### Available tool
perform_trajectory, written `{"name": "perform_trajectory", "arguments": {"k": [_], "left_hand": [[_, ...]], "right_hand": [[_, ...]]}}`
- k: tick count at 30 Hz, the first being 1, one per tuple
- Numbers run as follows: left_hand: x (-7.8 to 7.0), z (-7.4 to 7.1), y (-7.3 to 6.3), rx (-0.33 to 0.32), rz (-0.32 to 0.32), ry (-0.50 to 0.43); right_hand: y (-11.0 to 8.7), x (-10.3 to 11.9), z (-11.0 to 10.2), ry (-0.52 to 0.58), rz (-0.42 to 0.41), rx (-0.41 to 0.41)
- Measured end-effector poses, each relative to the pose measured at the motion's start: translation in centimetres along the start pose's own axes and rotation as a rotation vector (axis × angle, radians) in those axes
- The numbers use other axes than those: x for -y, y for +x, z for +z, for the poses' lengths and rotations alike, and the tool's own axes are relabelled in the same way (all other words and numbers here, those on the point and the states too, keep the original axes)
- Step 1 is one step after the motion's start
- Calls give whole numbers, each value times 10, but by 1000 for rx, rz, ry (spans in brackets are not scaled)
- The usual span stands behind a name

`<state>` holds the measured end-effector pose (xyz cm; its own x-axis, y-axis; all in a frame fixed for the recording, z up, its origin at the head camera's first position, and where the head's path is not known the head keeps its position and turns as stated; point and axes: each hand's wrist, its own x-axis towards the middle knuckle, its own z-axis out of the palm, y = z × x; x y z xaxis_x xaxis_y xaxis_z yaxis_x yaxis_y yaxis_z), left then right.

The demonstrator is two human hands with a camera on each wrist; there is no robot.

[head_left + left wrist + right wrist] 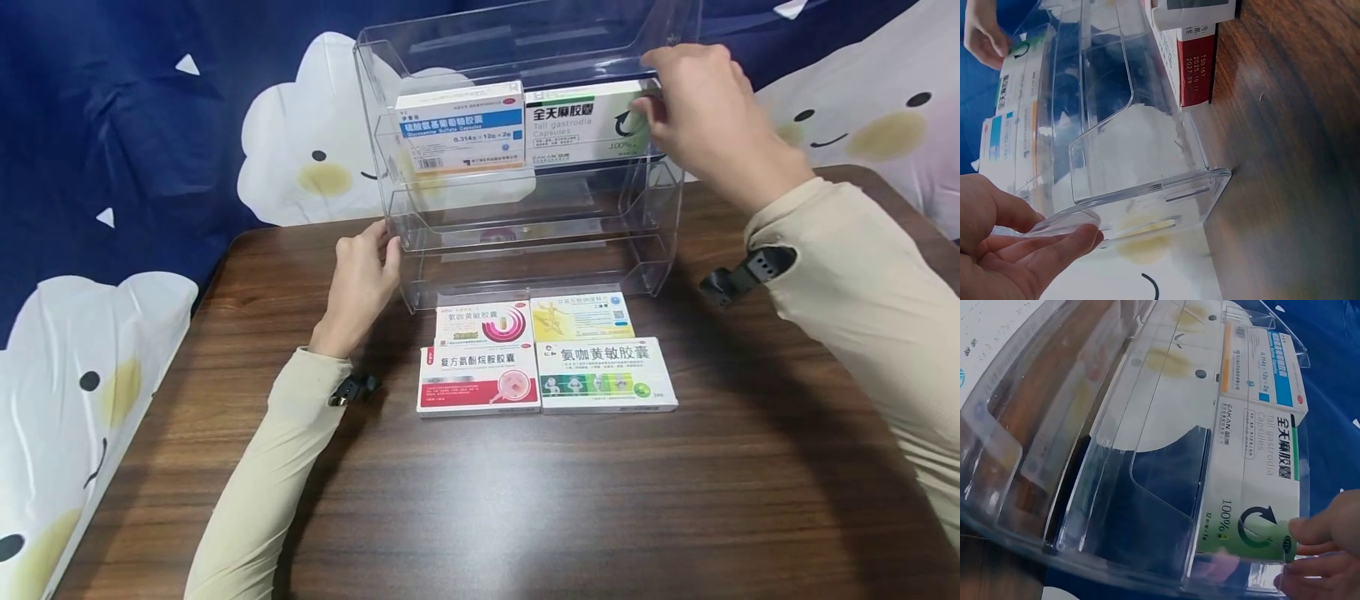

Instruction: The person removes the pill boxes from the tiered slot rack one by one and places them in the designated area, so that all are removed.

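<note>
A clear plastic tiered rack (pixel 517 243) stands at the back of the table. My left hand (pixel 362 279) pinches its left side edge between thumb and fingers, as the left wrist view shows. On an upper tier, my right hand (pixel 708 121) holds the right end of a white-and-green medicine box (pixel 570 133), thumb on the front. In the right wrist view this Tall gastrodia capsules box (pixel 1244 481) lies along the tier. Beside it sits a white, blue and orange glucosamine capsules box (pixel 461 137). The lower tiers hold no boxes.
In front of the rack several medicine boxes lie in two rows: a white-and-pink box (pixel 468 321) and a yellow one (pixel 585 318) behind, a red-and-white box (pixel 480 387) and a green-and-white one (pixel 607 375) nearer. Behind the wooden table (pixel 465 508) hangs a blue cloud-patterned curtain (pixel 187 150).
</note>
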<state>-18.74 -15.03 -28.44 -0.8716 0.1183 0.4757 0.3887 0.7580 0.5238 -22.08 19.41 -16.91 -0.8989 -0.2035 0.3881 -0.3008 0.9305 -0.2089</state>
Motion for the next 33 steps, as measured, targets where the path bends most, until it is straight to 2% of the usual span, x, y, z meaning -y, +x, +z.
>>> {"name": "perform_trajectory", "arguments": {"k": [2, 9, 13, 16, 22, 29, 33], "left_hand": [[0, 0, 0, 0, 2, 2], [-1, 0, 2, -3, 12, 1], [-1, -1, 1, 0, 1, 3], [-2, -1, 0, 4, -4, 0], [-1, -1, 0, 0, -1, -4], [-1, -1, 2, -3, 11, -4], [0, -1, 2, -1, 8, -6]], "right_hand": [[1, 1, 3, -16, 4, 33], [5, -4, 8, 8, -56, -65], [7, -4, 6, 20, -67, -59], [6, -2, 1, 49, -29, -56], [4, -1, -18, 120, 102, -42], [-5, -9, -31, 226, 113, -233], [-8, -16, -34, 341, 148, -267]]}}
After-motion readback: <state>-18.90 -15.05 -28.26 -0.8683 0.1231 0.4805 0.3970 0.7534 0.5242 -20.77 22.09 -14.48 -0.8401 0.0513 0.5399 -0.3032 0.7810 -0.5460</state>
